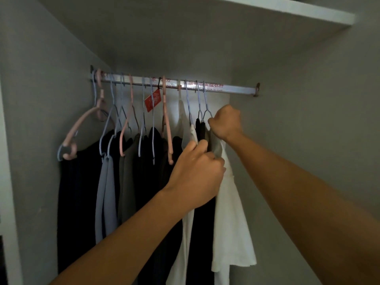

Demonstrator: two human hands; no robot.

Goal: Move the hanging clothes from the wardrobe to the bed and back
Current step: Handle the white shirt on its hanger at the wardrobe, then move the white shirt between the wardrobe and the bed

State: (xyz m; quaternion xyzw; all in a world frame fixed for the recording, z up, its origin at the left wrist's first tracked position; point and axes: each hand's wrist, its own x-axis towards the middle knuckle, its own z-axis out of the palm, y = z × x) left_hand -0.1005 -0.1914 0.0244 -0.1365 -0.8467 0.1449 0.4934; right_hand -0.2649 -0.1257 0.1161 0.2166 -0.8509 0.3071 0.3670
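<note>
Several dark, grey and white garments hang on blue and pink hangers from a metal rail (236,88) inside the wardrobe. My right hand (226,122) grips the top of the rightmost blue hanger (206,103), which carries a white top (232,223). My left hand (197,173) pinches the fabric at the shoulder of the white and black garments (200,233) just left of it. A red tag (152,100) dangles from the rail near the middle.
A white shelf (308,15) runs above the rail. Grey wardrobe walls close in at left (41,99) and right (308,120). An empty pink hanger (82,128) hangs at the rail's far left. The rail's right end is bare.
</note>
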